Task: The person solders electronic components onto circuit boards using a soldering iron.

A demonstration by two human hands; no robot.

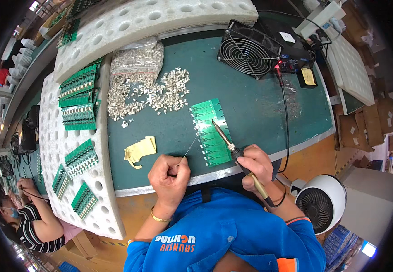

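A green circuit board panel (211,136) lies on the dark green bench top, with small pale connectors along its left edge. My right hand (256,164) grips a soldering iron (224,137) by its handle, and the tip points at the upper middle of the panel. Pinched in the fingers of my left hand (170,177) is a thin strand of solder wire (190,147), which reaches up to the panel's left side. Whether the iron's tip touches the board is too small to tell. A torn piece of yellow paper (141,149) rests just beyond my left hand.
Loose white connectors (169,93) are heaped beside their clear bag (137,59). Finished-looking green boards (79,117) stand in a white foam sheet (51,149) at left. A black fan (247,54) and soldering station (291,50) occupy the back right. The iron's cord (287,118) crosses the right side.
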